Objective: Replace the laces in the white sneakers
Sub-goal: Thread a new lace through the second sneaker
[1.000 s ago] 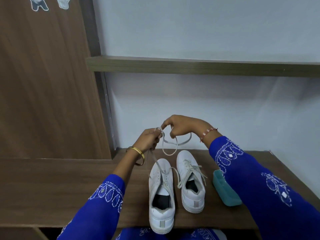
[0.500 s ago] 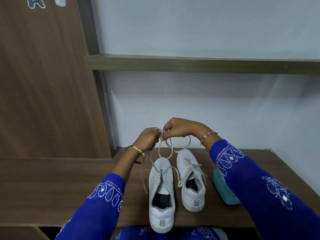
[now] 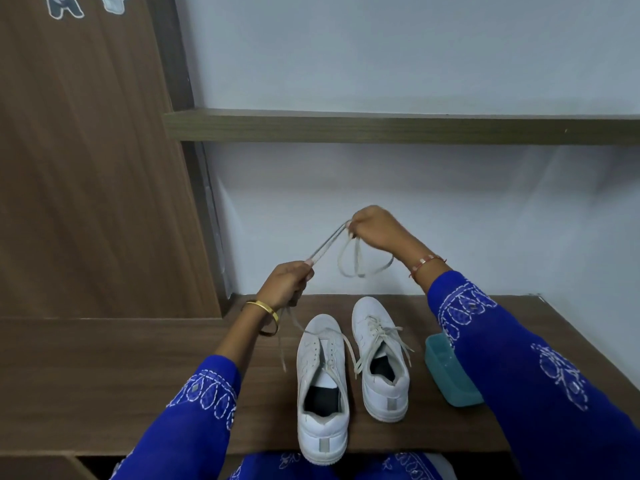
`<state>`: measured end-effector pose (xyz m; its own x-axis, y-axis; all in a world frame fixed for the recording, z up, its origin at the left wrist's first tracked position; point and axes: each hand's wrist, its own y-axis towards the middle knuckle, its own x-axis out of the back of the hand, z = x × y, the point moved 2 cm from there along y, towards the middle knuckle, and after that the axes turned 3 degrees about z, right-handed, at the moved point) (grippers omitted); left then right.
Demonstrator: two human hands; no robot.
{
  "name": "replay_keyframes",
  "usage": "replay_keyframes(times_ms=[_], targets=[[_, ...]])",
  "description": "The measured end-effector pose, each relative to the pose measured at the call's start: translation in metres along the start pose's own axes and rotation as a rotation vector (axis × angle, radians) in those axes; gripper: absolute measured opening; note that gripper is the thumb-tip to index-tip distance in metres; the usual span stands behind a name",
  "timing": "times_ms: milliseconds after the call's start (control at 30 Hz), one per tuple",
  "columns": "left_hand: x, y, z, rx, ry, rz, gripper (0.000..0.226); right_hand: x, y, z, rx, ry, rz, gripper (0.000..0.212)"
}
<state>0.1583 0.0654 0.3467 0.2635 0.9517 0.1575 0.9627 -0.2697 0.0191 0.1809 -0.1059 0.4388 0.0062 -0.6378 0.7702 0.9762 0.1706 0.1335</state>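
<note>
Loose off-white flat lace [image 3: 349, 261] stretched taut in the air above the pair of white leather sneakers [image 3: 349, 375] on the brown wooden bench [image 3: 104, 375]. Left hand [image 3: 285, 284] pinching one stretch, right hand [image 3: 375, 228] pinching the doubled end, loop dangling. Likely straightening, mid-task. Next: find a tip, aim at the near sneaker's lowest eyelets.

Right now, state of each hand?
Left hand: closed, gripping the pale flat shoelace.
Right hand: closed, pinching the same shoelace, loops hanging below.
</note>
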Motion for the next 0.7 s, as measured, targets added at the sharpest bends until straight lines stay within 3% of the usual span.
replay_keyframes(times_ms=[233,333,433,567,700], targets=[[0.005,0.000,0.007,-0.036,0.129,-0.099,0.041,0.020,0.013,-0.029,-0.151,0.078,-0.445,0.024],[0.011,-0.004,0.027,0.041,0.110,-0.115,0.042,0.041,0.011,-0.035,-0.181,0.110,-0.562,0.024],[0.015,-0.009,0.045,0.100,0.090,-0.120,0.042,0.042,0.010,-0.044,-0.200,0.036,-0.516,0.026],[0.007,-0.008,0.044,0.146,-0.080,-0.116,0.039,0.012,0.008,-0.052,-0.191,0.015,-0.306,0.018],[-0.002,-0.004,0.034,0.161,-0.414,-0.075,0.031,-0.023,-0.003,-0.042,-0.153,-0.047,-0.013,0.052]])
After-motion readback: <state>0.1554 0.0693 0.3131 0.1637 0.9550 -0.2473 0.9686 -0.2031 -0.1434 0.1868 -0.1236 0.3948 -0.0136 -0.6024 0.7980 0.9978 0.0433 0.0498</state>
